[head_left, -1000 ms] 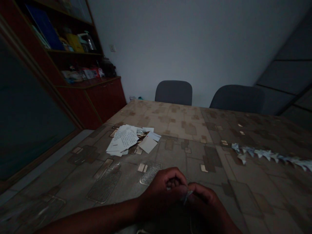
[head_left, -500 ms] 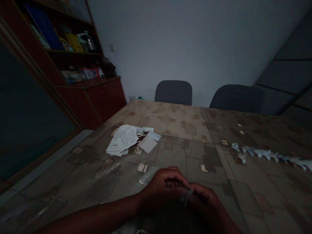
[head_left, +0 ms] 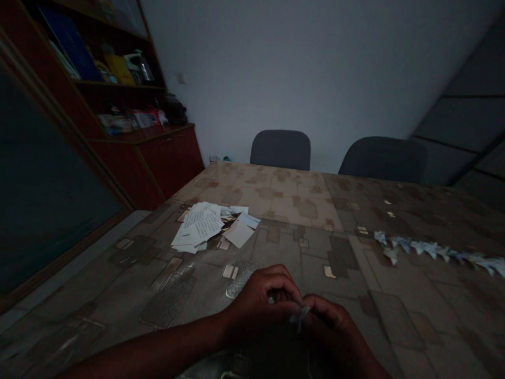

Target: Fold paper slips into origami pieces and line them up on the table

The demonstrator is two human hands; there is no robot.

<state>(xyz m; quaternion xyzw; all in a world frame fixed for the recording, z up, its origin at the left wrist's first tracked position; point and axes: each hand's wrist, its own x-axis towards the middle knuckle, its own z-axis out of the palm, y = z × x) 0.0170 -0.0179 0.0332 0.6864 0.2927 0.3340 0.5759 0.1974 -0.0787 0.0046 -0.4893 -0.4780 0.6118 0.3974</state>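
Close to the table's near edge, my left hand (head_left: 268, 297) and my right hand (head_left: 329, 318) meet fingertip to fingertip. Between them they pinch a small piece of folded paper (head_left: 300, 317), pale with pointed ends; its full shape is partly covered by the fingers and dim. Both hands are closed, thumbs against forefingers. To the right lies a row of small pointed folded-paper pieces (head_left: 430, 249), whitish and bluish. A loose stack of printed paper sheets (head_left: 200, 227) rests on the table to the left, beyond my left hand.
A patterned brown cloth covers the table (head_left: 276, 189). Two grey chairs stand at its far side, one near the middle (head_left: 280, 150) and one to the right (head_left: 384, 158). A red-brown cabinet (head_left: 158, 163) with filled shelves is at the left, against the wall.
Both hands keep hold of the folded paper. The left fingers have lifted slightly and shifted a little, opening a small gap beneath them. The papers on the table stay put.
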